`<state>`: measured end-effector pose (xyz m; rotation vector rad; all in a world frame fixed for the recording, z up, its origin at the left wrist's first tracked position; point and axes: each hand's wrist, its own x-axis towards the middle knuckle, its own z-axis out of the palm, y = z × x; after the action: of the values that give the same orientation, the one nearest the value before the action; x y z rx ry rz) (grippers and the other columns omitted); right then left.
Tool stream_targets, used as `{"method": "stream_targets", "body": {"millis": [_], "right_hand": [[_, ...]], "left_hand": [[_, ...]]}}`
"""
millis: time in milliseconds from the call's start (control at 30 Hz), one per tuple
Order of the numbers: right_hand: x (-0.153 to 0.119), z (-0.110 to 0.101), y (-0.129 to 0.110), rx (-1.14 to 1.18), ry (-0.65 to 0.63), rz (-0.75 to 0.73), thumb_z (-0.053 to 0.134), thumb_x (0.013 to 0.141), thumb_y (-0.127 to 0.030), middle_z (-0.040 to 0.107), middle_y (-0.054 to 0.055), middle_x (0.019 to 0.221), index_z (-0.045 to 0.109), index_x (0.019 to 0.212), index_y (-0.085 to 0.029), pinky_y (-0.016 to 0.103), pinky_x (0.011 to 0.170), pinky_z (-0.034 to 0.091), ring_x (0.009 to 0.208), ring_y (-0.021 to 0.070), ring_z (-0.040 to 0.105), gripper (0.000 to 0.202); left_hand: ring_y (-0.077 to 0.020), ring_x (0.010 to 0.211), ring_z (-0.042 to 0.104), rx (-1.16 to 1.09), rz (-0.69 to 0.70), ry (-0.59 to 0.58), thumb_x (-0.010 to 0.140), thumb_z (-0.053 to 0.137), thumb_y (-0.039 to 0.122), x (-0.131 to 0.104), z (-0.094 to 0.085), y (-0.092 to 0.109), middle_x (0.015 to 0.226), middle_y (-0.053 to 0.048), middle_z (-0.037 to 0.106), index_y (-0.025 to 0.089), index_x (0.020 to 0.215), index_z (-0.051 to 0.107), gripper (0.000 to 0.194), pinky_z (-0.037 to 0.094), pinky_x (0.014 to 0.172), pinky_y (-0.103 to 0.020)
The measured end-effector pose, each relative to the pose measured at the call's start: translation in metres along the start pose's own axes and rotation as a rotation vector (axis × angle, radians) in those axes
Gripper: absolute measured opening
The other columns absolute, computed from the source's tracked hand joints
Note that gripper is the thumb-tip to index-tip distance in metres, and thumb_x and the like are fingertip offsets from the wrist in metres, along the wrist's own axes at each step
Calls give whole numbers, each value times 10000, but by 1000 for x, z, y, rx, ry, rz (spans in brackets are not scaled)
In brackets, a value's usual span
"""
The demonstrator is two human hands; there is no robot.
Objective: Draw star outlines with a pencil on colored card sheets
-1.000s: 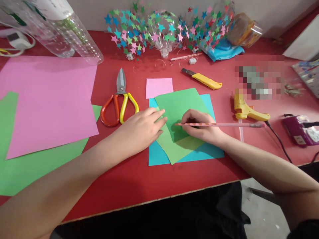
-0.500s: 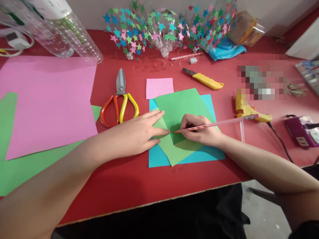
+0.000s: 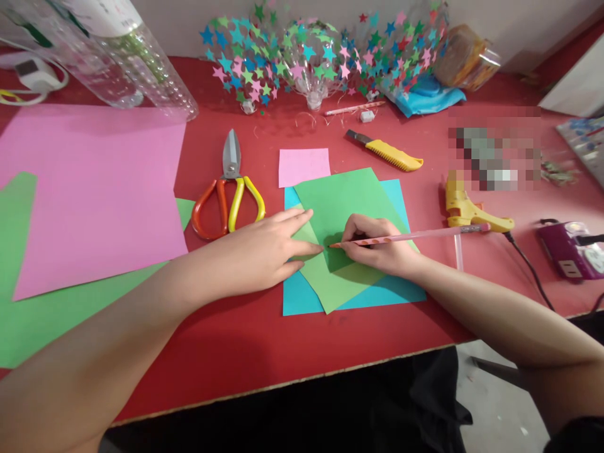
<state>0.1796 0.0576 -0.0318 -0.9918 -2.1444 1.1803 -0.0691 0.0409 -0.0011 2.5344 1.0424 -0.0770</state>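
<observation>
Pencil (image 3: 427, 234) tip and left hand (image 3: 264, 253) lie closer together than a second ago, at the green paper (image 3: 344, 195) on the counter (image 3: 212, 358). Open and grasping nothing, the left spans the paper's left edge; the right hand (image 3: 380, 246) pinches the crosswise pencil, tip contact unclear.

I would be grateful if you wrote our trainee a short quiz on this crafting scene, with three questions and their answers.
1. What does the right hand hold?
a) a yellow cutter
b) a pink pencil
c) a glue gun
2. True or false: the scissors have one red handle and one yellow handle.
3. Fill in the missing word: the blue sheet lies ____ the green papers.

Key: 1 b; 2 true; 3 under.
</observation>
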Motion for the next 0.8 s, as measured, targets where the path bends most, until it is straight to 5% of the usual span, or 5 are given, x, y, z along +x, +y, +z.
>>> {"method": "stream_targets", "body": {"millis": [800], "right_hand": [[-1,-1,1,-19,37,-33,536,740,-90,429,-66,584,441,671,-198,201,488,284,521,68,372,159]], "left_hand": [[-354,1461,277,35,2,-12,922,554,213,1,-2,2,1594,-81,304,332,1304,614,405,386,1112,-533]]}}
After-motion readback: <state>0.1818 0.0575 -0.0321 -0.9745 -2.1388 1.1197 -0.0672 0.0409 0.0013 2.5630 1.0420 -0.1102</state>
